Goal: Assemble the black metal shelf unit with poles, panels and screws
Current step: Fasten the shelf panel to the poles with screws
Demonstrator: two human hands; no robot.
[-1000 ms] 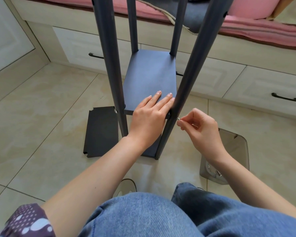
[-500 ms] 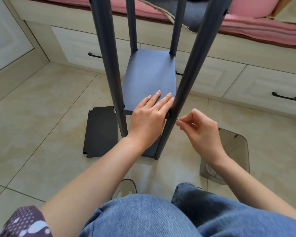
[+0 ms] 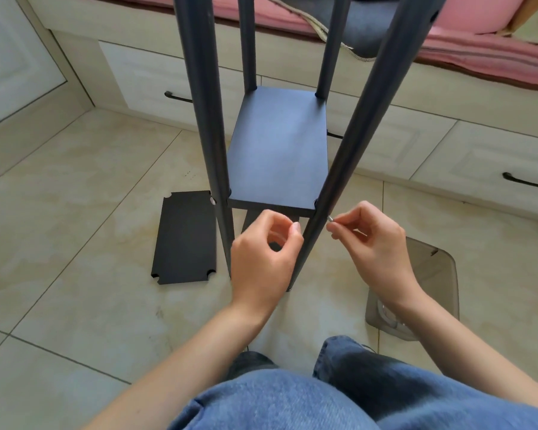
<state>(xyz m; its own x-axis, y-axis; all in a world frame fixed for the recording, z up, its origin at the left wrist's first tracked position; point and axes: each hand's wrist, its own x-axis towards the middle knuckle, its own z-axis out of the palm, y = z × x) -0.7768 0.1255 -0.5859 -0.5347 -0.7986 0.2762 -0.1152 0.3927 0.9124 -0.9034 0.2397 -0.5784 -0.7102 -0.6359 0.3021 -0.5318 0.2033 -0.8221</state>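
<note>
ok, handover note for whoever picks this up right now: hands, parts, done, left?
Left hand: loosely curled, holding nothing, just below the mounted panel.
Right hand: pinches a screw at the front right pole.
Done: four poles up, one panel seated, a screw head shows at the front left pole.
Left: drive this screw; fit the spare panel lying on the floor.

Left hand [image 3: 263, 259] off the panel [image 3: 278, 147]
</note>
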